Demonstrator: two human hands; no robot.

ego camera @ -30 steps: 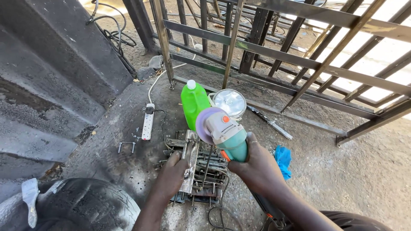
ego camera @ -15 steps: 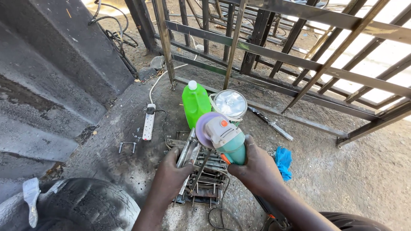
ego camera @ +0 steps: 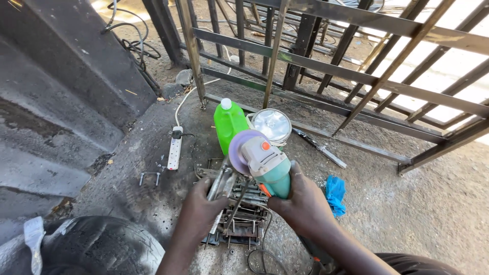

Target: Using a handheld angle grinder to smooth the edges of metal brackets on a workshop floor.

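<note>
The right hand (ego camera: pixel 300 203) is gripping the teal body of an angle grinder (ego camera: pixel 265 163), fingers wrapped tight around it, with the purple disc (ego camera: pixel 240 151) facing toward nine o'clock. The left hand (ego camera: pixel 201 209) is closing around a metal bar (ego camera: pixel 224 183), which is lying on a small welded rack (ego camera: pixel 239 214) on the concrete floor (ego camera: pixel 127 153). The grinder is sitting just above the rack, at twelve o'clock from the hands. A green jug (ego camera: pixel 229 125) and a clear lidded tub (ego camera: pixel 272 125) are standing just beyond it. A white power strip (ego camera: pixel 174 150) is lying at ten o'clock, a blue rag (ego camera: pixel 335 193) at three o'clock, and a tyre (ego camera: pixel 102 249) at eight o'clock
</note>
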